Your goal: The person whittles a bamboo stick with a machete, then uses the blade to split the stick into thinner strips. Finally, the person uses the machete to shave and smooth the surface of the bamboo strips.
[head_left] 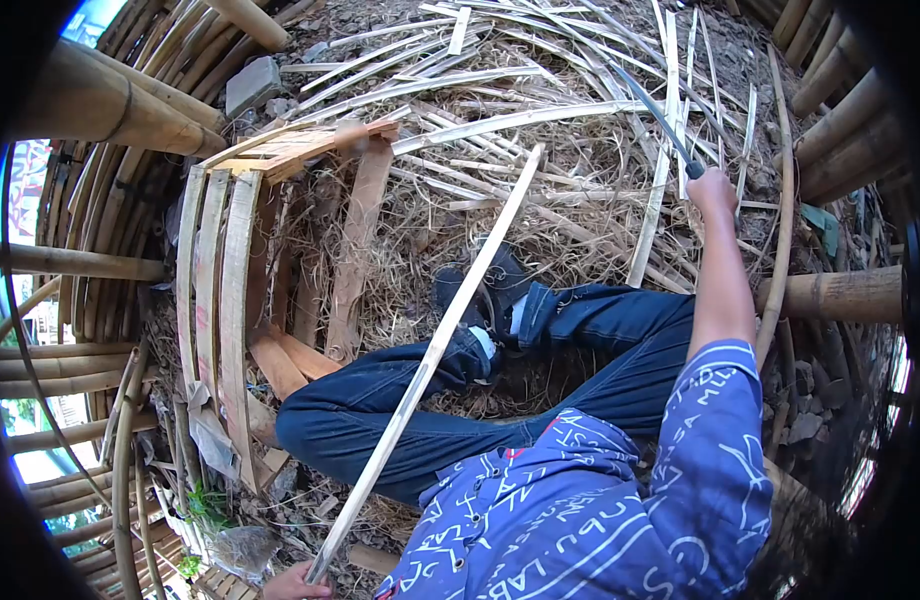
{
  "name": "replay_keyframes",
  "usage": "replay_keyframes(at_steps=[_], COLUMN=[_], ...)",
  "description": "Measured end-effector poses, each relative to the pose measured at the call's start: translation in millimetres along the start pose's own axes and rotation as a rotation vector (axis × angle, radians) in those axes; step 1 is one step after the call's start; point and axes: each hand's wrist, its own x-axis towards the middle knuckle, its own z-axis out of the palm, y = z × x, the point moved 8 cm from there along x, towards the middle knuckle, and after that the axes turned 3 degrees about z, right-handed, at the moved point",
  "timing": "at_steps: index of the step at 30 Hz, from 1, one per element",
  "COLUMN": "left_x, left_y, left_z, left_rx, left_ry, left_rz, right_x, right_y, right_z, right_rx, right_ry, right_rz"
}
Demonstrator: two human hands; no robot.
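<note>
My left hand, at the bottom edge, is closed around the lower end of a long pale bamboo strip. The strip slants up across my legs, its far end above the litter on the ground. My right hand is stretched out to the upper right and wraps the dark handle of a machete. Its long thin blade points up and to the left, apart from the held strip. Several split bamboo strips lie beyond my feet, some beneath the blade.
A slatted wooden crate stands left of my crossed legs. A grey block lies behind it. Bamboo poles wall in both sides, and one pole juts in at right. Shavings cover the ground.
</note>
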Motion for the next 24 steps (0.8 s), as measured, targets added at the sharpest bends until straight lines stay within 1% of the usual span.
replay_keyframes(at_steps=[1,2,3,4,5,7,8,9,11,12,13,15,16,17,19,20,21,23,24], left_x=[11,24,32,40,35,0,13,20,25,27,24,20,13,4,-14,-20,-21,-23,-21], left_y=[25,50,59,60,57,164,169,176,164,158,143,109,105,96,98,97,100,102,112], left_z=[11,26,34,37,48,129,127,134,108,102,83,56,55,50,63,67,84,92,88], left_rx=[0.003,0.157,0.31,0.313,0.318,0.83,0.936,0.932,1.072,1.015,1.011,1.023,1.116,1.107,1.091,1.015,1.003,1.202,1.2], left_ry=[-0.003,-0.064,-0.123,-0.151,-0.149,0.197,0.31,0.311,0.681,0.661,0.663,0.553,0.558,0.563,0.486,0.507,0.523,0.757,0.761], left_rz=[0.001,-0.001,-0.003,-0.087,-0.086,0.733,0.442,0.445,0.056,0.142,0.13,0.182,0.218,0.203,0.374,0.368,0.361,-0.039,-0.029], right_x=[-1,-6,-15,-24,-32,-55,-69,-88,-169,-194,-216,-252,-270,-285,-308,-314,-315,-314,-315], right_y=[6,11,12,11,14,11,13,8,-37,-55,-68,-81,-84,-83,-86,-86,-85,-85,-85], right_z=[-4,-6,-6,-6,-2,25,65,98,90,90,88,70,66,67,63,56,51,40,35], right_rx=[-0.001,-0.001,0.02,0.044,0.048,0.256,0.569,0.883,1.525,1.722,1.919,2.216,2.319,2.304,2.229,2.22,2.219,2.154,2.158], right_ry=[0.005,0.006,-0.01,-0.026,-0.026,-0.165,-0.379,-0.592,-1.043,-1.185,-1.323,-1.462,-1.566,-1.537,-1.486,-1.477,-1.459,-1.385,-1.382], right_rz=[-0.011,-0.012,-0.041,-0.069,-0.065,-0.158,-0.064,0.03,0.241,0.284,0.336,0.368,0.359,0.347,0.331,0.308,0.264,0.184,0.172])
